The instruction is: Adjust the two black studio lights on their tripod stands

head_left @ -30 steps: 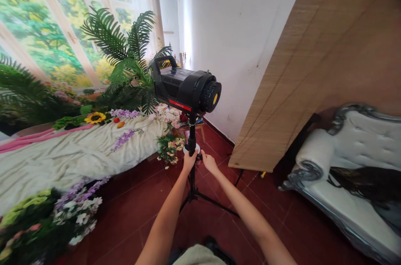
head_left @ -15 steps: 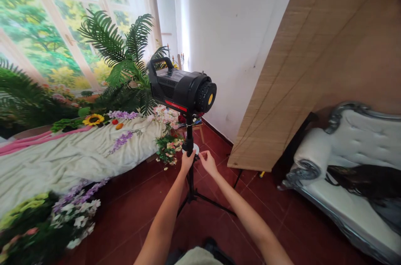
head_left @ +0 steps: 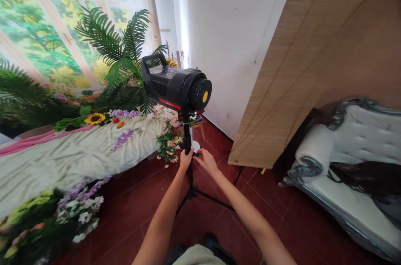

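A black studio light [head_left: 175, 87] with a top handle and a yellow disc at its front sits on a black light stand [head_left: 190, 179]. My left hand [head_left: 185, 160] is closed round the stand's column, just below a thick black collar [head_left: 186, 144]. On the column's right side, my right hand [head_left: 206, 160] pinches a small black knob [head_left: 196, 154] between thumb and fingers. Part of the knob is hidden by the fingertips. Behind the column shows a white round thing [head_left: 196, 146], whose kind I cannot make out.
A cream cloth-covered surface [head_left: 78, 152] with flowers and fruit lies left. Potted flowers [head_left: 78, 210] stand in front of it. The stand's legs [head_left: 216, 201] spread over red tiles. A bamboo blind [head_left: 266, 102] leans at right, beside a white tufted sofa [head_left: 360, 140].
My right hand has come in to the column, and its fingers now grip the knob. The light and stand appear slightly further left in view and have tilted a little.
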A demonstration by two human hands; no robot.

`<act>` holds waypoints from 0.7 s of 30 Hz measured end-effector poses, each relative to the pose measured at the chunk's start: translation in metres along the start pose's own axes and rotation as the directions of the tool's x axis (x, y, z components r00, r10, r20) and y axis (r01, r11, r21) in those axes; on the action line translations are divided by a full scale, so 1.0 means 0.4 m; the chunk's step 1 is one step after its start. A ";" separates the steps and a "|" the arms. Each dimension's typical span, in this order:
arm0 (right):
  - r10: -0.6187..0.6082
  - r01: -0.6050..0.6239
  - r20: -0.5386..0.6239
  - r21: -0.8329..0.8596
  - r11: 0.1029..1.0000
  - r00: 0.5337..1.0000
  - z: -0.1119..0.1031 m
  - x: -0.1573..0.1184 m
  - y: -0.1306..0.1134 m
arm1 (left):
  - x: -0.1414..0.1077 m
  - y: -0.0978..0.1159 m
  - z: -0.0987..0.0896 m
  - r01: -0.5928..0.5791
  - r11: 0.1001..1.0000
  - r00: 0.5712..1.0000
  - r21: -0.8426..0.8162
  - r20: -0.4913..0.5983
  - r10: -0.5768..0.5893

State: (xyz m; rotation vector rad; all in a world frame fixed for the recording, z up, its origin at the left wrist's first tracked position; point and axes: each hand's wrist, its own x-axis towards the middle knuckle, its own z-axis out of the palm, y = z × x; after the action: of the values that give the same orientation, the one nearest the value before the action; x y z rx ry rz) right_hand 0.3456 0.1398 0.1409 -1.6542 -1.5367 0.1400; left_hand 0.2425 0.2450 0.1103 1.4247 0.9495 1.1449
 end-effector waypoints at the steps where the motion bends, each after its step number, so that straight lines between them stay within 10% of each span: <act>1: -0.017 0.018 0.023 -0.001 1.000 1.000 -0.003 0.001 0.006 | -0.001 0.000 0.001 0.005 1.000 1.000 -0.004 0.003 -0.005; 21: 0.089 -0.095 0.054 0.137 0.986 0.995 -0.041 0.014 0.026 | -0.110 -0.016 0.042 -0.039 0.988 0.987 -0.149 -0.159 0.015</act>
State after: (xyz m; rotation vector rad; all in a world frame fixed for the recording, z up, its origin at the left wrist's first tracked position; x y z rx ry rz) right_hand 0.3647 0.1377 0.1474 -1.6208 -1.4522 0.3320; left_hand 0.2489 0.1996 0.0969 1.2422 0.9335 1.3367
